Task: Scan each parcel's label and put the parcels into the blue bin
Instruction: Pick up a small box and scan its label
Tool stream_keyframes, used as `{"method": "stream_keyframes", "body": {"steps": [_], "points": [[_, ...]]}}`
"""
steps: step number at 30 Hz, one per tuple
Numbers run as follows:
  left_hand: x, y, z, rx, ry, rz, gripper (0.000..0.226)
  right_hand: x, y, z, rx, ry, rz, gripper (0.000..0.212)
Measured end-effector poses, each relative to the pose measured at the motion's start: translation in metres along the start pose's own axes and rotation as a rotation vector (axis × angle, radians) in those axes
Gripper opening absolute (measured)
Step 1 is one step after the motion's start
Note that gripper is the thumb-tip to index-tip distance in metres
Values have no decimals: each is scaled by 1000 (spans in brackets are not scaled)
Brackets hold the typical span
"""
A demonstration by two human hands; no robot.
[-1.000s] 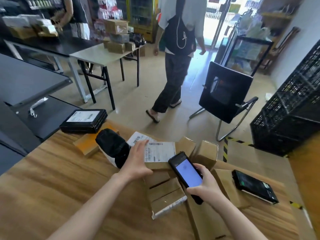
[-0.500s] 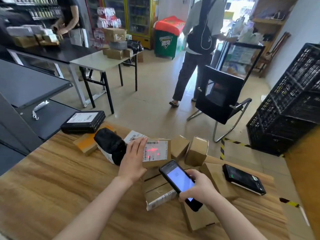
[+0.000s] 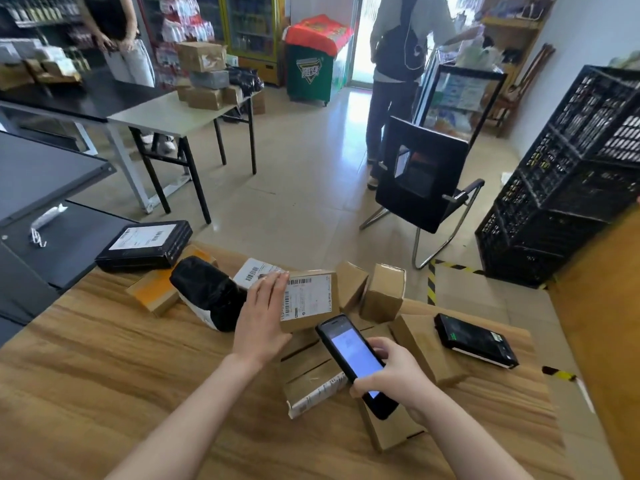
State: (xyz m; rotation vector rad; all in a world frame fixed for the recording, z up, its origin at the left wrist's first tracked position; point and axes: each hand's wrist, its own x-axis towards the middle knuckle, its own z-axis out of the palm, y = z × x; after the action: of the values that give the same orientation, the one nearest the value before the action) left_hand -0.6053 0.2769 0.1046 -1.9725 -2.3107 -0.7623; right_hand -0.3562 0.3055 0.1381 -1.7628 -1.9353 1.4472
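Left fingers [image 3: 272, 284], straight and together, prop a labelled parcel [image 3: 313, 299] among boxes [image 3: 382, 292] on the surface [image 3: 86, 358] as right fingers [image 3: 381, 351] curl round a scanner [image 3: 353, 356] facing it: scan step, prob.; next needs a grip & lift, blue bin unseen.

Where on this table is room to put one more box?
The biggest bare patch of the wooden table is left of the left forearm, this side of the black bag parcel. A smaller one lies between the forearms. Another is the near right corner, this side of the black device. The far middle is crowded with cardboard boxes.
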Motion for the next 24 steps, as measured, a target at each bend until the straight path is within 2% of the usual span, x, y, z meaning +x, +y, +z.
{"method": "stream_keyframes", "body": {"steps": [7,13,17,24], "points": [[5,8,9,-211,-54,30,109,-14,21,-5,160,215,8,90],[-10,60,12,-293,-100,63,111,-63,68,-32,313,391,30,90],[-20,124,16,-310,-172,168,108,-116,117,-62,402,481,44,88],[-85,291,48,-370,-296,408,107,-254,236,-112,571,667,119,75]]}}
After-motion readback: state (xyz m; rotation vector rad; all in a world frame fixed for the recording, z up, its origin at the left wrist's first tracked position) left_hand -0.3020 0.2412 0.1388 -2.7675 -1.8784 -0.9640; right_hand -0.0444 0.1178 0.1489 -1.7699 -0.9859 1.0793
